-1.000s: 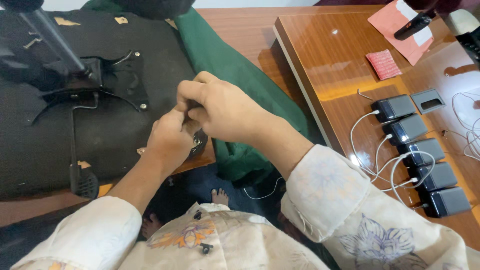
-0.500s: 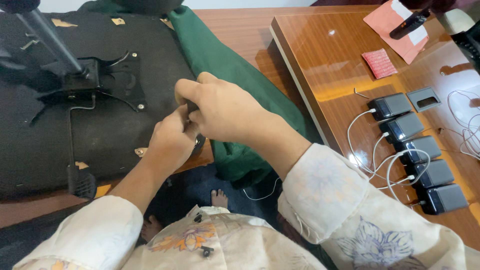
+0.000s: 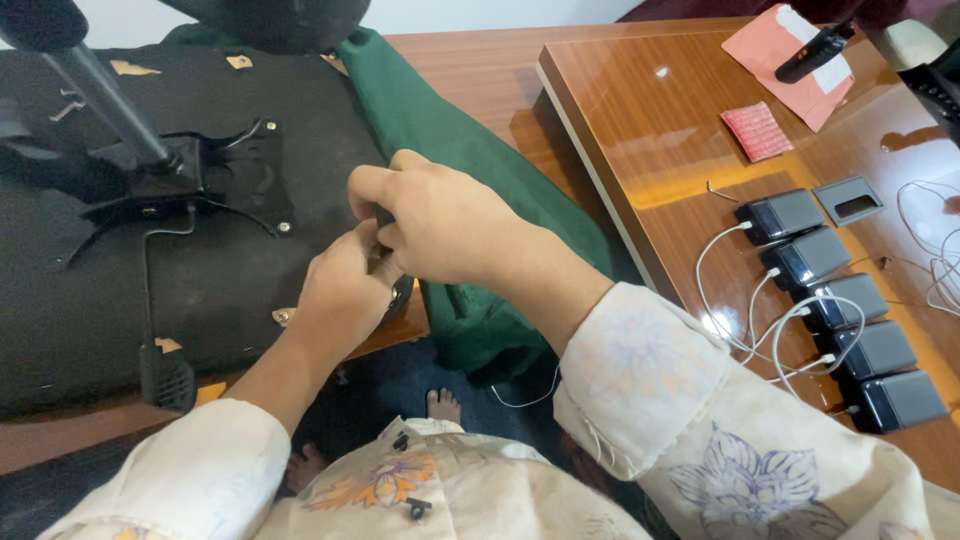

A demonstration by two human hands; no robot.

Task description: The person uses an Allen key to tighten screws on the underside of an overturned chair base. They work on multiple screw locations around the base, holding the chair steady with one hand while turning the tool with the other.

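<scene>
An upturned black chair seat (image 3: 200, 290) lies on a wooden surface, with its metal bracket (image 3: 190, 170) and dark pole (image 3: 95, 85) on top. Green fabric (image 3: 450, 150) runs along the seat's right side. Both hands meet at the seat's near right edge. My right hand (image 3: 445, 225) is closed around a small dark object (image 3: 383, 216), mostly hidden by the fingers. My left hand (image 3: 340, 300) sits just under it, its fingers pinched on the seat's edge next to that object. What the fingertips touch is covered by the right hand.
A glossy wooden table (image 3: 640, 110) stands at the right, with several black boxes (image 3: 840, 300) on white cables (image 3: 740, 320). Farther back lie a pink envelope (image 3: 775, 50) and a small red pad (image 3: 757, 130). A bare foot (image 3: 442, 405) shows below.
Both hands stay together at the seat's edge, with only slight finger movement. The view has shifted a little.
</scene>
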